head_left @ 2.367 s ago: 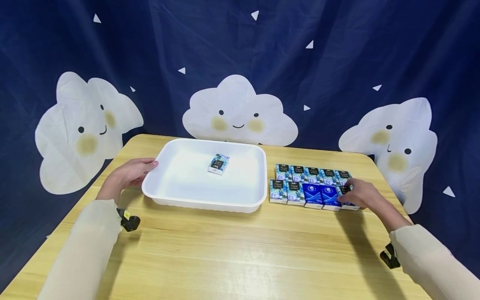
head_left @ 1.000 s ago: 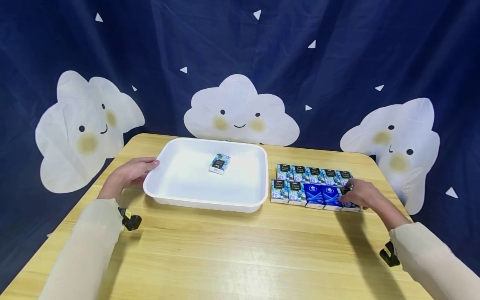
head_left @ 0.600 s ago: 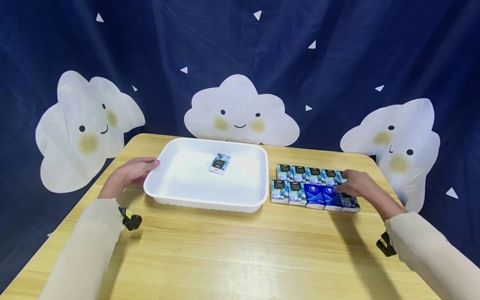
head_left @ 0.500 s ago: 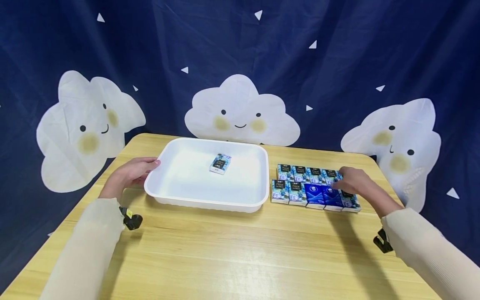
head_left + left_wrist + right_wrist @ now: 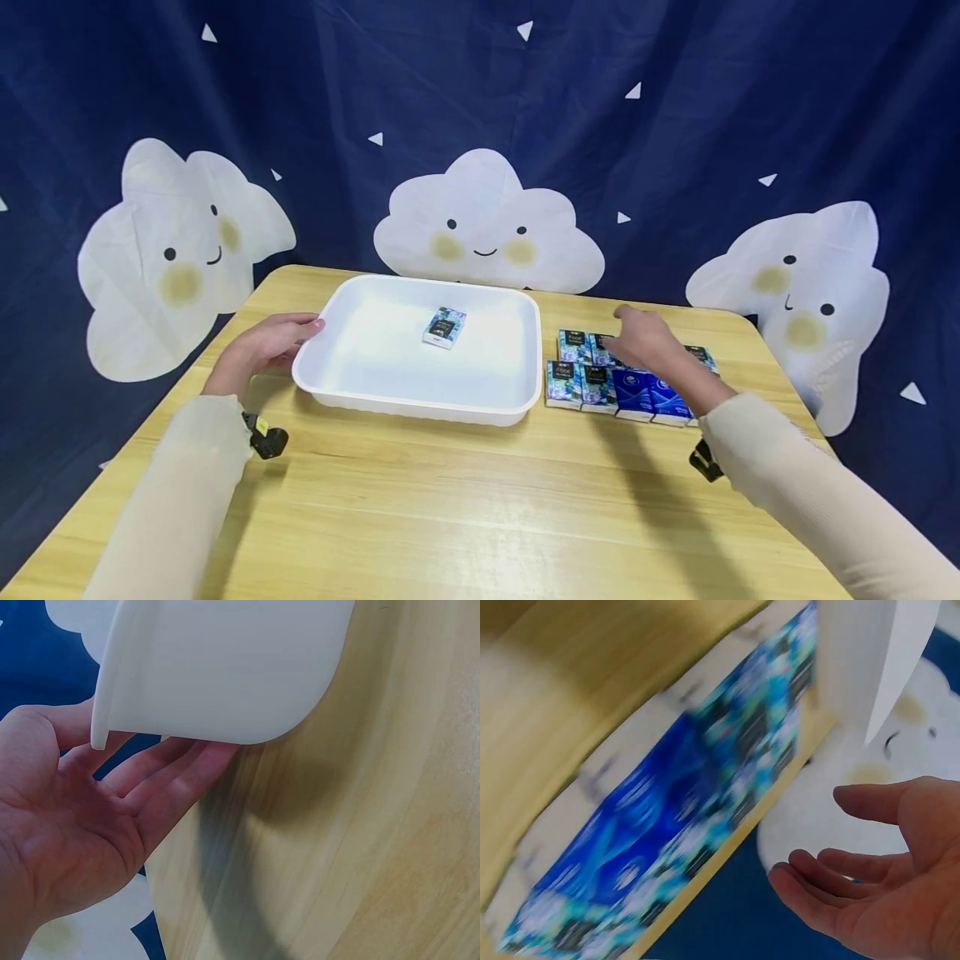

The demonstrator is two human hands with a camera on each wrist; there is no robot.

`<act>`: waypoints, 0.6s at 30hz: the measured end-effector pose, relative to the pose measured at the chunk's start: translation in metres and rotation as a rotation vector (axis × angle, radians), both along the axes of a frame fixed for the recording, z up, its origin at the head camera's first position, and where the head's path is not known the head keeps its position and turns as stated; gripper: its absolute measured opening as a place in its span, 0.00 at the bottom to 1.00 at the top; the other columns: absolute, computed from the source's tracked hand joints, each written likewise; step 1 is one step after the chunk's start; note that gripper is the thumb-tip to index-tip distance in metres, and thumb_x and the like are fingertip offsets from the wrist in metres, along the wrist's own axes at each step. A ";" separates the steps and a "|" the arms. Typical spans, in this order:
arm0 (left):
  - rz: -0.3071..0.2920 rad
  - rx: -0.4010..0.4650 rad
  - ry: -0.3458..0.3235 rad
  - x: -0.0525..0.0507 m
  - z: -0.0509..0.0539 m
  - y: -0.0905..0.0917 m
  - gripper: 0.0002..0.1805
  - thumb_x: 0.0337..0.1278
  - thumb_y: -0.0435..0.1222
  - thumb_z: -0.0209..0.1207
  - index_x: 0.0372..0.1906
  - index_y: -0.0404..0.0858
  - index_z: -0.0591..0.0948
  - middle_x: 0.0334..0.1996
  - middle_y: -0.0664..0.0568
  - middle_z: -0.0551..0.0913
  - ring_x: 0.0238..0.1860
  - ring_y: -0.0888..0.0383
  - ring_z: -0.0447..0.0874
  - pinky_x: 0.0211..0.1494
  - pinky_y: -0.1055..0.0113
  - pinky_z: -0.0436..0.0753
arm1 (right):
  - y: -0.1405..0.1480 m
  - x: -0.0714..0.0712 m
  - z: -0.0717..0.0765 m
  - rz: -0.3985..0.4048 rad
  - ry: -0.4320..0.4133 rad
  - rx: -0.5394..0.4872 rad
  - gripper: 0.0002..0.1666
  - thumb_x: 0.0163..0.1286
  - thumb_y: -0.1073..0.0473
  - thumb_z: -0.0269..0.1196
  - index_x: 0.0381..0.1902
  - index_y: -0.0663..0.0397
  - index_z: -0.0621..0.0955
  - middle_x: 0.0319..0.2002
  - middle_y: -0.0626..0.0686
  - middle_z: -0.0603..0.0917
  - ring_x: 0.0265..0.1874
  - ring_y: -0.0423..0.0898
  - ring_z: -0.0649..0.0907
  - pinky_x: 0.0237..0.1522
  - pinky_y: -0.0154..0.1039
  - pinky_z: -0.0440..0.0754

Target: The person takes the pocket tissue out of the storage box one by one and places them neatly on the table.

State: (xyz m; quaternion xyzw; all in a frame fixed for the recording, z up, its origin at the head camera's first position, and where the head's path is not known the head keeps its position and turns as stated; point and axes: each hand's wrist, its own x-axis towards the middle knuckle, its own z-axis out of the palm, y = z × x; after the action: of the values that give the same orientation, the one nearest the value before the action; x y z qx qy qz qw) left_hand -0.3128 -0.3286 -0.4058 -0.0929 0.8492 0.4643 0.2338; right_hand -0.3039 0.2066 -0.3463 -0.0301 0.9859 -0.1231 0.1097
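My left hand (image 5: 273, 342) holds the left rim of a white plastic tray (image 5: 405, 408). In the left wrist view its fingers (image 5: 169, 780) reach under the tray wall and the thumb lies at the rim. One floral pocket tissue pack (image 5: 445, 327) lies inside the tray. To the tray's right, two rows of tissue packs stand close together: floral ones (image 5: 564, 383) with black labels and two plain blue ones (image 5: 633, 393) in the front row. Over the back row hovers my right hand (image 5: 648, 340), thumb and fingers apart with nothing between them, hiding some packs.
Everything stands on a light wooden table (image 5: 420, 500). Its far edge meets a dark blue curtain (image 5: 315, 100) printed with white clouds. Black wrist cameras show below both sleeves.
My right hand has left the right end of the pack rows and moved left above the back row, holding nothing. The left hand stays at the tray's rim.
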 end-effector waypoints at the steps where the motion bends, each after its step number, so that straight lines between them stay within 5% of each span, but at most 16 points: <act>1: 0.001 -0.001 0.000 0.000 0.000 0.000 0.40 0.79 0.56 0.42 0.83 0.41 0.47 0.77 0.35 0.59 0.68 0.42 0.68 0.50 0.68 0.79 | -0.008 0.000 0.000 0.009 0.011 -0.011 0.38 0.74 0.55 0.57 0.74 0.70 0.62 0.61 0.74 0.76 0.42 0.59 0.81 0.47 0.54 0.78; 13: -0.009 0.016 0.008 0.000 -0.002 0.000 0.39 0.80 0.55 0.41 0.83 0.40 0.47 0.77 0.34 0.60 0.67 0.43 0.70 0.50 0.68 0.81 | -0.100 0.005 -0.011 0.133 0.152 -0.090 0.32 0.73 0.58 0.59 0.71 0.66 0.69 0.62 0.69 0.78 0.60 0.62 0.80 0.57 0.53 0.81; 18: -0.010 0.019 0.012 -0.001 -0.003 -0.001 0.40 0.79 0.56 0.41 0.82 0.40 0.46 0.77 0.34 0.59 0.68 0.42 0.70 0.51 0.68 0.81 | -0.130 0.009 -0.022 0.169 0.141 -0.033 0.30 0.72 0.58 0.61 0.68 0.65 0.72 0.58 0.66 0.80 0.55 0.59 0.82 0.54 0.50 0.84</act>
State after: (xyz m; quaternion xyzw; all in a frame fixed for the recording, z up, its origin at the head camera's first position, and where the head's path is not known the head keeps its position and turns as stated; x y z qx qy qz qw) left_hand -0.3133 -0.3300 -0.4089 -0.0838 0.8465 0.4718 0.2319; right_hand -0.2944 0.0766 -0.3686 -0.1235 0.9829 -0.1273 0.0496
